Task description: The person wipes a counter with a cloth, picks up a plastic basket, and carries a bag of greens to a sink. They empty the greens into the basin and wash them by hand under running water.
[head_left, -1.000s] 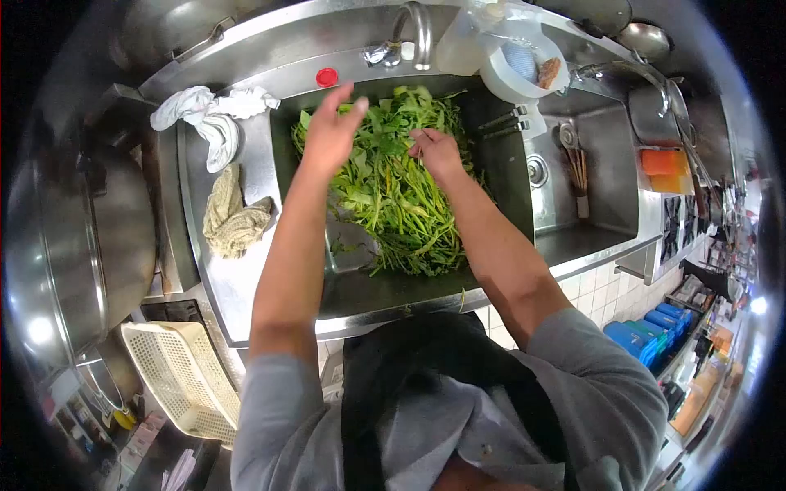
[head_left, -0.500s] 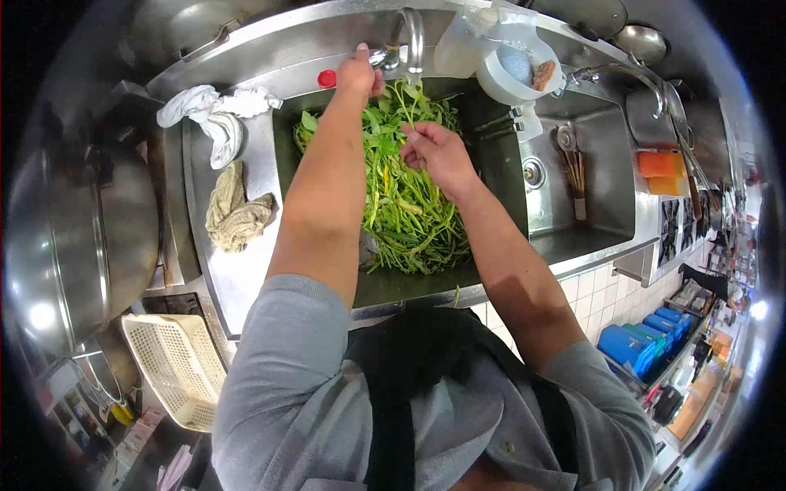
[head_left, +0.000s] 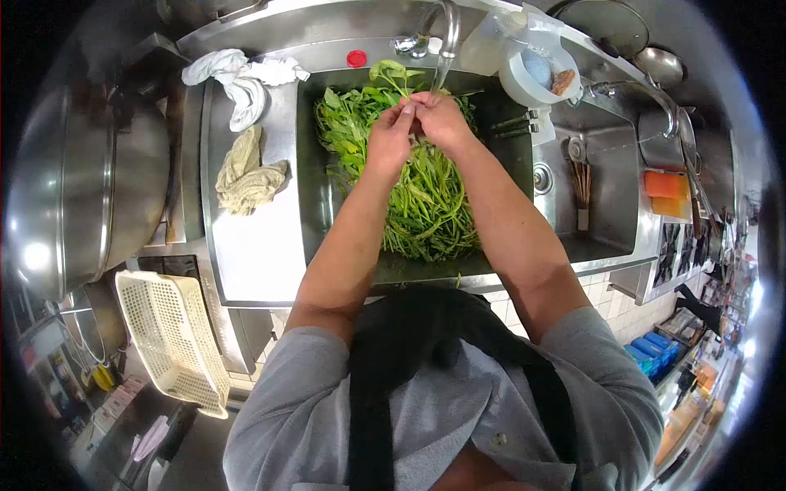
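Rags (head_left: 246, 176) lay on steel desk (head_left: 254, 245), left of sink (head_left: 311, 221). Left hand (head_left: 389, 139) and right hand (head_left: 442, 119) met fingertip to fingertip, both pinching one leafy stalk (head_left: 391, 75), held high so its top sat under faucet (head_left: 448, 29) spout; remaining water spinach (head_left: 426, 204) heaped in sink below.

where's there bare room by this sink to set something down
Free: the drainboard left of the main basin, between the beige rag and the counter's front edge; the front floor of the right basin. Crowded: the main basin, heaped with greens, where left hand and right hand pinch stems; white cloth at the back.
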The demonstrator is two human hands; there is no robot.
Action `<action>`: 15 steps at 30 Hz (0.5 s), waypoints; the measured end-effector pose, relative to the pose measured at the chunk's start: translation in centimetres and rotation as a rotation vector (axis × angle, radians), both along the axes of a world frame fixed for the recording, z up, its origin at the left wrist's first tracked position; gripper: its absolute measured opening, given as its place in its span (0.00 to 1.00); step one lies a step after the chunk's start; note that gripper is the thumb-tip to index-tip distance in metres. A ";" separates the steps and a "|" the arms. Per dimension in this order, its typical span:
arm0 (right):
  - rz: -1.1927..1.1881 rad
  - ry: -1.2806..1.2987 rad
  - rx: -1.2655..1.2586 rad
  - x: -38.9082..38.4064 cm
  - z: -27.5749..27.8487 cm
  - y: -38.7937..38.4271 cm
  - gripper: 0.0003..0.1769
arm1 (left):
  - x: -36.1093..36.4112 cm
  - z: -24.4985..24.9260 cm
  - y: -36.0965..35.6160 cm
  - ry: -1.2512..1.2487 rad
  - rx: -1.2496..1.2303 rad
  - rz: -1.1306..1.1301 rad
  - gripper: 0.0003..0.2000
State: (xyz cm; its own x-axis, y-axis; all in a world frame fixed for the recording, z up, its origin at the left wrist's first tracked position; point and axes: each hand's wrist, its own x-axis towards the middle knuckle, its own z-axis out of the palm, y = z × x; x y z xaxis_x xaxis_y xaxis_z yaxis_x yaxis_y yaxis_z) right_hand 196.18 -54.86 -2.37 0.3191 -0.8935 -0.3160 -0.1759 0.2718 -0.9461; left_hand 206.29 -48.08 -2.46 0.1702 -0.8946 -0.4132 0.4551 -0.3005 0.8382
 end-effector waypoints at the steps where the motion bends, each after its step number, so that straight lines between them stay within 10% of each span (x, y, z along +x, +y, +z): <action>1: 0.042 0.009 0.027 -0.2 0.8 0.3 0.11 | 0.4 -0.2 -0.1 0.002 -0.001 0.003 0.20; 4: 0.090 0.219 -0.182 -1.0 0.8 0.4 0.11 | 1.4 -0.2 0.3 -0.493 -0.027 -0.124 0.19; 11: -0.089 -0.077 0.198 -1.5 3.4 2.1 0.09 | -0.5 2.2 2.3 -0.536 -0.111 -0.096 0.20; 15: -0.080 0.181 0.150 -2.4 3.7 3.0 0.09 | 1.1 1.1 2.2 -0.582 -0.034 -0.234 0.15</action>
